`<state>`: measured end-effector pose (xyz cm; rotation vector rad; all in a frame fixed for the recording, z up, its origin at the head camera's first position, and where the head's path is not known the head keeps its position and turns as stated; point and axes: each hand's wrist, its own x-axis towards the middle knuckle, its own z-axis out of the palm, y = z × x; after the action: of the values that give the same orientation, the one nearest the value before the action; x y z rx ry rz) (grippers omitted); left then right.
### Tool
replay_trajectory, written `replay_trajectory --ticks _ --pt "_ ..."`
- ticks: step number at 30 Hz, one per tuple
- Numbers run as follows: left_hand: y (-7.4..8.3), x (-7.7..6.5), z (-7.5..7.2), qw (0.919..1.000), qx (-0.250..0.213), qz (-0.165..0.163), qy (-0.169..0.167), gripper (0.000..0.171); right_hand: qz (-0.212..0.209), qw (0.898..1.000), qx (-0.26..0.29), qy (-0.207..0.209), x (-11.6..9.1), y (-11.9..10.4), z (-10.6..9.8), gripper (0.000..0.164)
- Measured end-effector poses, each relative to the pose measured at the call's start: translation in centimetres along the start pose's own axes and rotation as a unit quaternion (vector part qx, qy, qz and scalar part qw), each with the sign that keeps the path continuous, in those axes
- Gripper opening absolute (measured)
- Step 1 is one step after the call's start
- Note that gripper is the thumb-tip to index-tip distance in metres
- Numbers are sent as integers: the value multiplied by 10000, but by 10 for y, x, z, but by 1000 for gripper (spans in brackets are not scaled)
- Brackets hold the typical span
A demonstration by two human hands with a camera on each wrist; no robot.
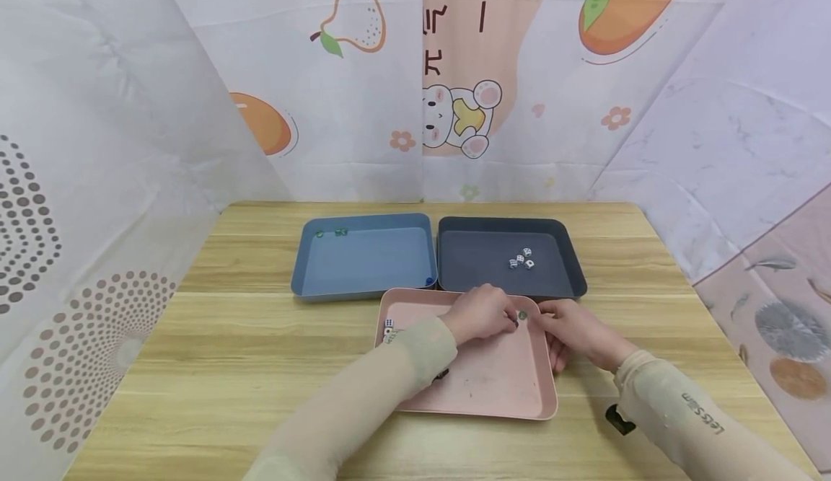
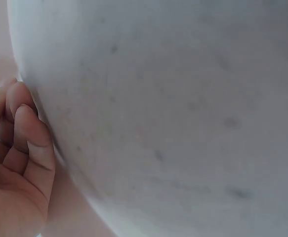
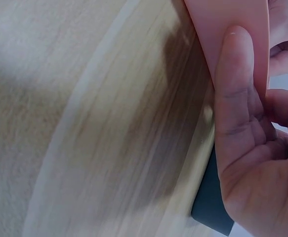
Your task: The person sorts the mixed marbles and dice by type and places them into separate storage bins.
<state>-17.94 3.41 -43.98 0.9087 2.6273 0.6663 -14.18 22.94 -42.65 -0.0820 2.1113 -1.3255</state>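
Observation:
Inside the pink tray (image 1: 483,394), my left hand (image 1: 480,313) is at the far right corner with its fingers curled. A small white-and-dark die shows at its fingertips and appears pinched, though the fingers mostly cover it. Just beside them lies a green die (image 1: 523,315). My right hand (image 1: 581,333) grips the tray's right wall near that corner; in the right wrist view one finger (image 3: 235,74) lies along the outside of the wall. White dice (image 1: 389,326) sit by the tray's left wall, partly hidden by the left sleeve. The left wrist view shows curled fingers (image 2: 30,128).
Behind the pink tray stand a blue tray (image 1: 363,297) and a dark grey tray (image 1: 500,227), side by side. Several green dice (image 1: 340,232) and a blue die (image 1: 429,280) lie in the blue one. The dark one holds several white dice (image 1: 521,258). Curtains surround the wooden table (image 1: 240,351).

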Motion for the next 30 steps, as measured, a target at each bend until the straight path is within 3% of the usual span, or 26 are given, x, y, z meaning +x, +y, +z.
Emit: replay_trajectory --ticks 5,12,17,23,30 --pt "-2 -6 -9 9993 -355 73 -63 10 -34 10000 -16 -5 -1 -1 -1 30" --pt "-6 -12 -20 9990 -387 194 -53 10 15 10000 10 -7 -2 -2 -1 31" --pt "-6 -17 -28 9989 -477 -11 -41 9 16 10000 -8 1 -3 -3 -1 31" --pt "-6 -29 -41 9919 -1172 -480 -108 9 54 10000 -11 -14 -2 -2 -1 30" --pt "-15 -40 -57 9868 -1571 -361 133 12 -37 10000 39 -10 -2 -2 0 32"
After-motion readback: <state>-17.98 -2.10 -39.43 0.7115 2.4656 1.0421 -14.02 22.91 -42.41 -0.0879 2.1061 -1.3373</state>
